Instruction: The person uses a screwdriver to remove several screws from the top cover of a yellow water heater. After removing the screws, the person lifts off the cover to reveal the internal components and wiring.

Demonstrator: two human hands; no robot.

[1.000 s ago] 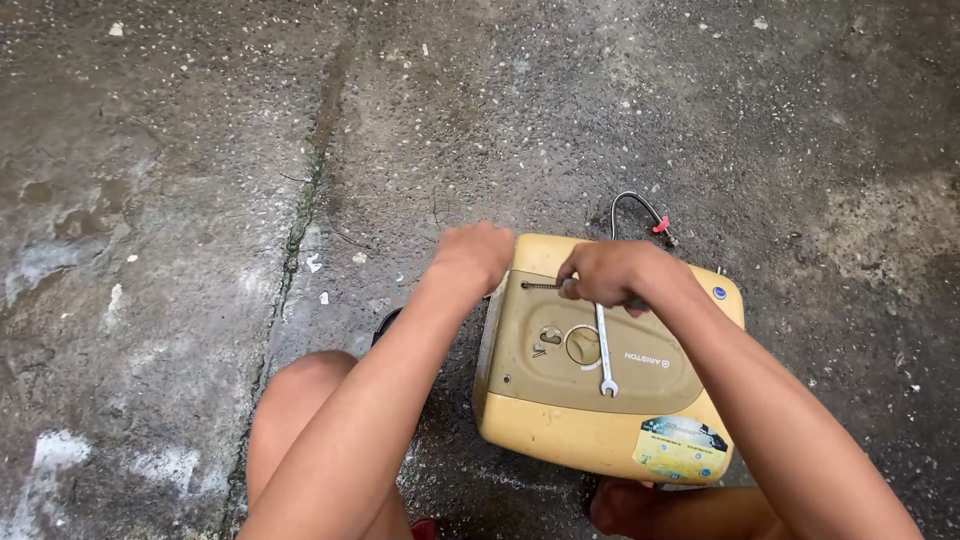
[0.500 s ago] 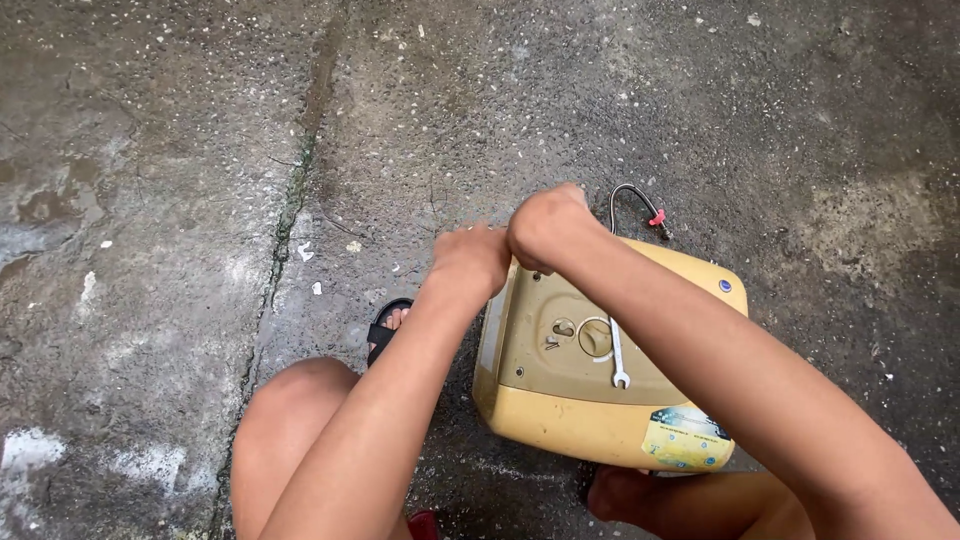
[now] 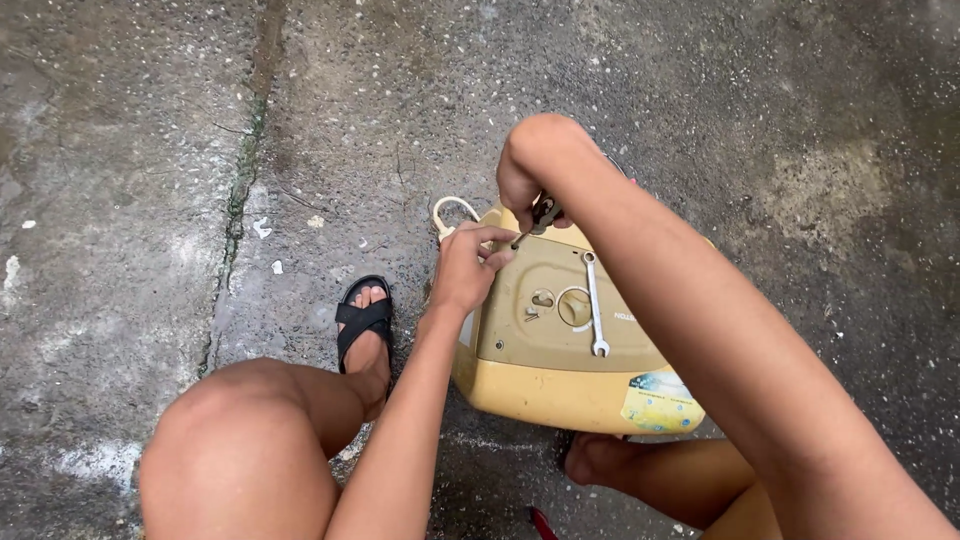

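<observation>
Yellow plastic appliance (image 3: 560, 340) is sitting on the concrete floor (image 3: 150, 150) at frame centre. Right hand (image 3: 530, 185) is clenching pliers (image 3: 545, 212), probably gripping a fastener at the top edge; left hand (image 3: 465, 270) is pinching beside it. Wrench (image 3: 593, 305) is lying on the panel. Next calls for steady turning.

Appliance casing (image 3: 560, 390): pale yellow, w/ tan-brown front panel (image 3: 560, 300); silver wrench (image 3: 592, 300) lying on panel. Sticker (image 3: 660, 402) at casing's lower right: yellow w/ blue-green patch. Sandal (image 3: 362, 318) left of casing: black straps; concrete floor (image 3: 150, 150) around casing: mottled grey, white-speckled.
</observation>
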